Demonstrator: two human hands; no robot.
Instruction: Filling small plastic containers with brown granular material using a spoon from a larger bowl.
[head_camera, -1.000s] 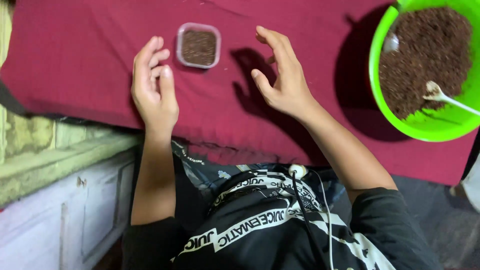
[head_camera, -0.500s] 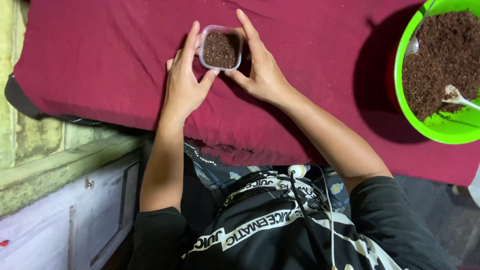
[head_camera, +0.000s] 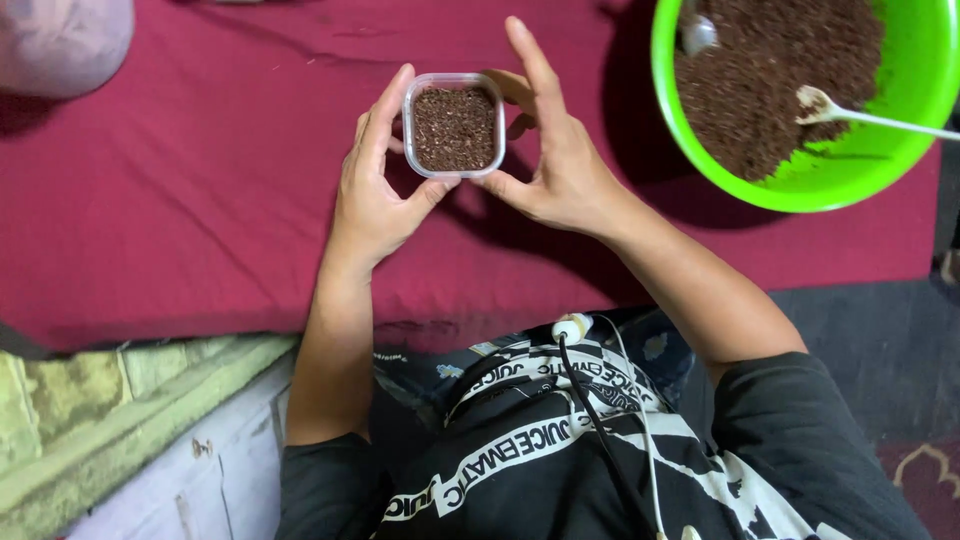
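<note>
Both hands, left hand and right hand, clasped a small square clear plastic container of brown granules; right of them, a green plastic bowl held more.

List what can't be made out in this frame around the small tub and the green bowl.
- Small clear tub, head view: its side walls and base are hidden by the left hand and right hand and by its brown fill.
- Green bowl: top and right parts cut off by the frame edges.
- White spoon: handle end runs off the right edge.
- Pale object, top left: cropped, kind unclear.
</note>
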